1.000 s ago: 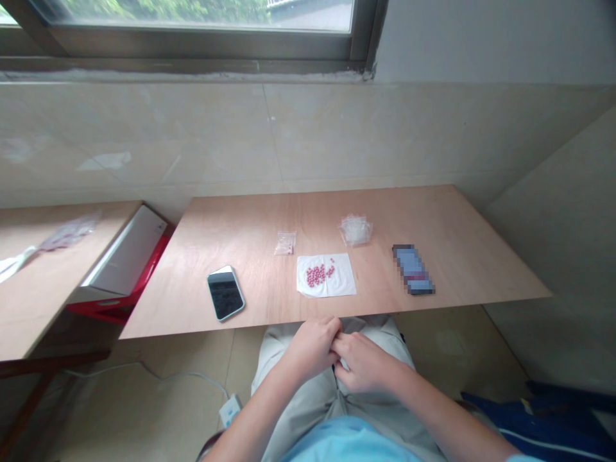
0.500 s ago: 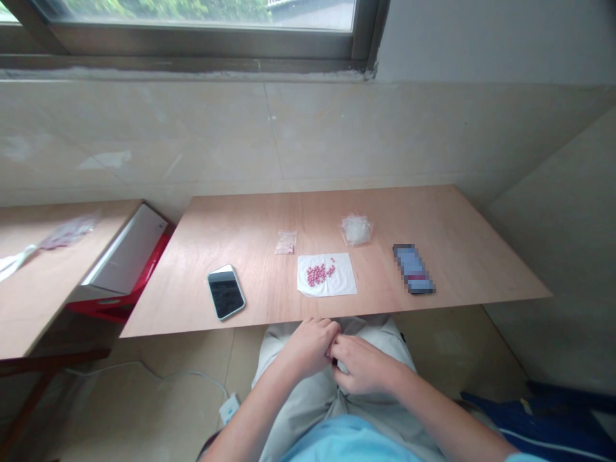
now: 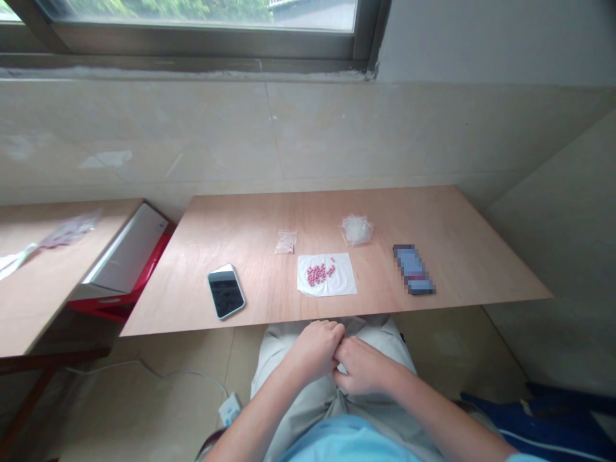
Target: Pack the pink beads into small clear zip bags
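My left hand [image 3: 317, 344] and my right hand [image 3: 360, 364] meet above my lap, just below the table's front edge. Both have curled fingers and touch each other; whether anything sits inside them is hidden. Beyond them on the table, a white cloth or tissue [image 3: 344, 287] bears many small pink-red beads [image 3: 316, 275]. Behind it lie a small clear plastic bag with pinkish contents [image 3: 286, 242] and a stack of clear plastic bags [image 3: 357, 230].
On the wooden table [image 3: 231, 224], a phone [image 3: 226, 292] lies left and another phone with a blurred screen [image 3: 414, 269] lies right. A second table [image 3: 29, 276] with a plastic bag [image 3: 70, 231] stands left. A power strip [image 3: 230, 409] rests on the floor.
My hands have shifted very slightly, the left a little lower and to the right, the two pressed closer together. Everything on the table stays put.
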{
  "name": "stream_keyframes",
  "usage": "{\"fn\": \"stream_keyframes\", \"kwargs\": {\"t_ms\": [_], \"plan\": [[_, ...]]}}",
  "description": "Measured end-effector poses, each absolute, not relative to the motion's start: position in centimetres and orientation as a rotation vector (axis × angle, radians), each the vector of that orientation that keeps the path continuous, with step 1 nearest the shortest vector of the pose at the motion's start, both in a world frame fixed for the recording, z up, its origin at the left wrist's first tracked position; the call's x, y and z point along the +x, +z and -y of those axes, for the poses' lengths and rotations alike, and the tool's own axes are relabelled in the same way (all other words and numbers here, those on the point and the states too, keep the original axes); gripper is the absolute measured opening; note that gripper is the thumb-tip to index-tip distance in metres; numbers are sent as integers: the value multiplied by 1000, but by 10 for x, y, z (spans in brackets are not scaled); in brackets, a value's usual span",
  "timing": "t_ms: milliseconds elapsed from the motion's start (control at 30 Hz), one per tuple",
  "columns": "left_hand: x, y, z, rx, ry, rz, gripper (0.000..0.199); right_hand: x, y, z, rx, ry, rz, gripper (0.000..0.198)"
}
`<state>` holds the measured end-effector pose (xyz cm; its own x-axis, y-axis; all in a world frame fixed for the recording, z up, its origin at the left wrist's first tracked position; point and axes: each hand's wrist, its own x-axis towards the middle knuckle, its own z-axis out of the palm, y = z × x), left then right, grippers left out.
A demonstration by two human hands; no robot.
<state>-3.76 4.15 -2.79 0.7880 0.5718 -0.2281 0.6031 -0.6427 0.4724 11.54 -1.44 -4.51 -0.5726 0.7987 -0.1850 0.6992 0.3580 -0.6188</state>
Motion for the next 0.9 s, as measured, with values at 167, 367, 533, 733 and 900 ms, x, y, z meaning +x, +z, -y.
{"fn": "stream_keyframes", "kwargs": {"t_ms": [167,367,533,733,900], "plan": [[-34,-32,-40,2452,-127,-882,17,115,-48,14,-1414,1061,2407,9],[-34,-29,-42,2482,-35,-912,19,115,-46,10,-1484,1063,2337,22],[-35,-29,-42,2512,0,-882,19,112,-51,11,-1492,1069,2337,20],[-39,-30,-45,2458,-63,-922,16,112,-52,11,-1426,1078,2314,8],[-43,-28,-49,2396,-58,-937,19,114,-44,9,-1370,1031,2318,7]]}}
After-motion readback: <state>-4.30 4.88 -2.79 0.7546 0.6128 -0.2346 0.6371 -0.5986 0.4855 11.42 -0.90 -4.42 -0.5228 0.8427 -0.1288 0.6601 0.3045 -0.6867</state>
